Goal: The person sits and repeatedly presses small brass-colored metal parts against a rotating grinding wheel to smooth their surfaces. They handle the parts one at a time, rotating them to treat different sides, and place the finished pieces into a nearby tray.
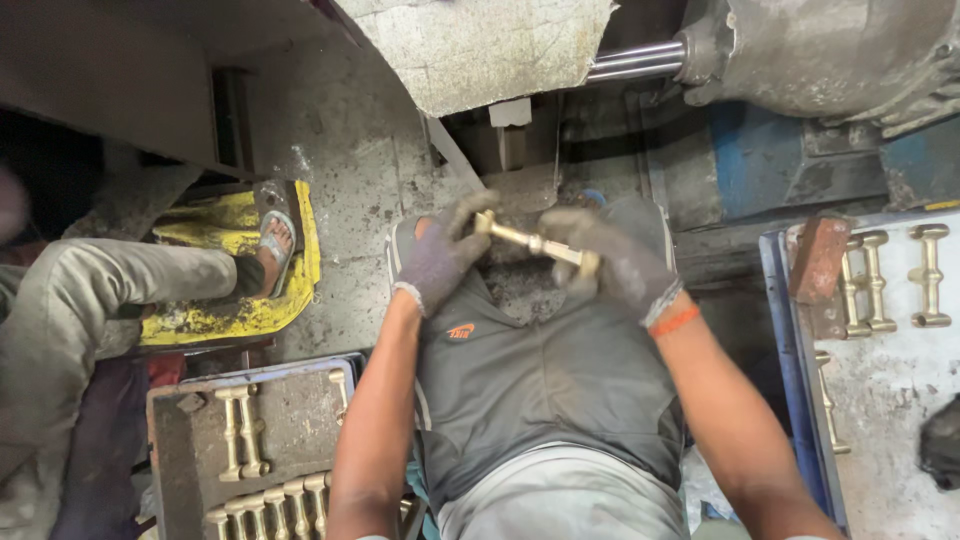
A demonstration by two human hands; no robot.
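Grimy concrete floor (350, 170) fills the middle of the frame, with heavy grey machinery (830, 50) and its polished steel shaft (635, 62) across the upper right, and a blue machine base (760, 170) below it. At the far left a seated person's trouser leg (100, 290) stretches in, the sandalled foot (275, 245) resting on a yellow mat (230, 310).

At the right edge sits a blue-rimmed tray (785, 380) with several brass pieces (930, 275) laid out well apart and a brick (818, 260) near its top. At the lower left a grey metal tray (170, 440) holds more brass pieces (240, 435), two loose and a tight row (270, 505) along the bottom.

In the centre I hold one brass fitting (535, 243) above my lap, tilted down to the right. My gloved left hand (440, 260) is closed round its upper left end, and my gloved right hand (620, 265) is clamped over its lower right end; an orange band (673, 321) sits at that wrist.

Judging progress, I'd say I am mid-batch: pieces lie in both trays, one is in hand, though I cannot tell which tray holds the finished ones.
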